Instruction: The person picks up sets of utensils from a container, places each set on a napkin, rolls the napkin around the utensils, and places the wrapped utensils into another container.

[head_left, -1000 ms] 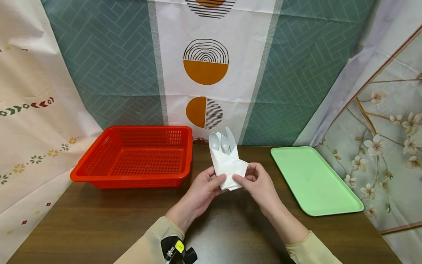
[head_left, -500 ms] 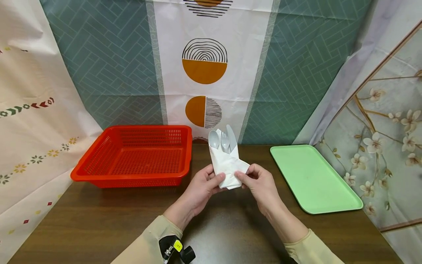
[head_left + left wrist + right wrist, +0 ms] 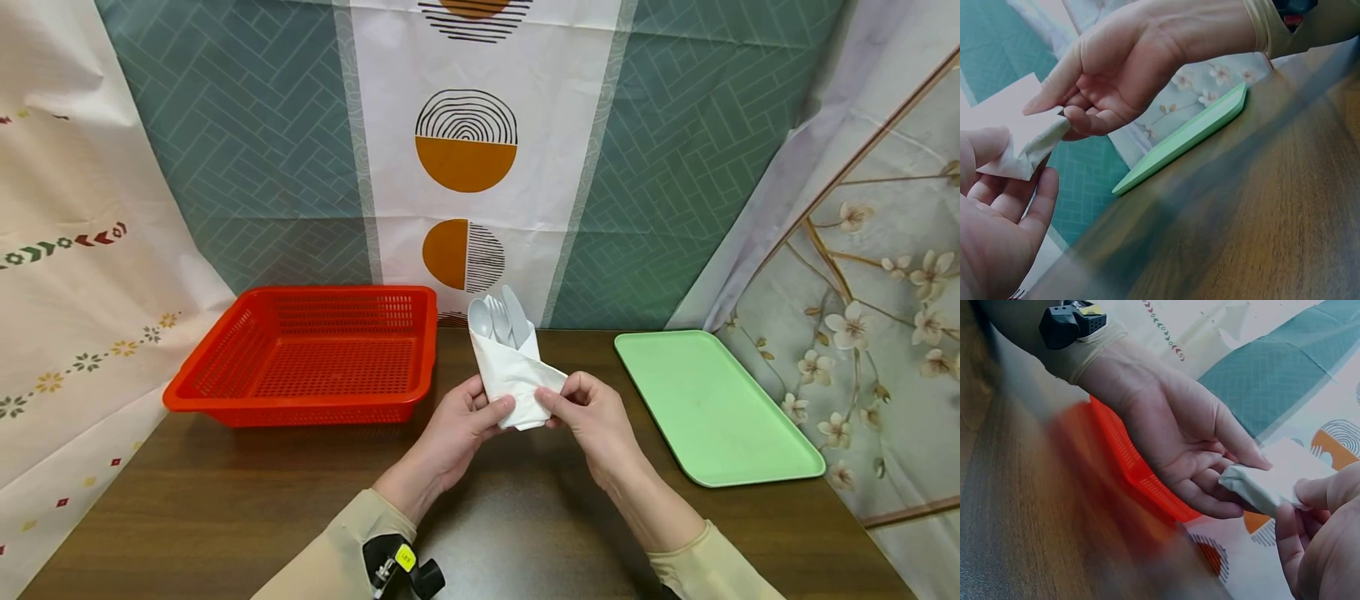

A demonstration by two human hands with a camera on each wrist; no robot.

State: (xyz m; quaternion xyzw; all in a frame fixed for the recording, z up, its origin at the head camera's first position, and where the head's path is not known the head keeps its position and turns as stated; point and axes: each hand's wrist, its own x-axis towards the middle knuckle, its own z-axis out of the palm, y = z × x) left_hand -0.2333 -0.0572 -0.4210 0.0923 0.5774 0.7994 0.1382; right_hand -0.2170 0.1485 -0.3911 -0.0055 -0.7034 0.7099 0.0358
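Observation:
A white paper napkin (image 3: 516,379) is folded around a plastic spoon (image 3: 481,318), fork (image 3: 501,322) and knife (image 3: 516,313), whose upper ends stick out of the top. My left hand (image 3: 467,425) grips the napkin's lower left side, thumb in front and fingers behind. With thumb and fingers, my right hand (image 3: 596,421) pinches the flap that points out to the right. The bundle is held above the table, tilted slightly left. In the left wrist view the folded lower end of the napkin (image 3: 1022,137) shows between both hands; the cutlery is hidden there.
To the left on the brown wooden table (image 3: 300,517) stands a red slotted plastic basket (image 3: 300,408). A light green tray (image 3: 720,408) lies at the right. Patterned cloths (image 3: 285,150) hang behind and at both sides.
The right thumb has shifted slightly along the flap, which now lies drawn more tightly across the napkin's front. The cutlery tops lean a little further left. Basket and tray stay put.

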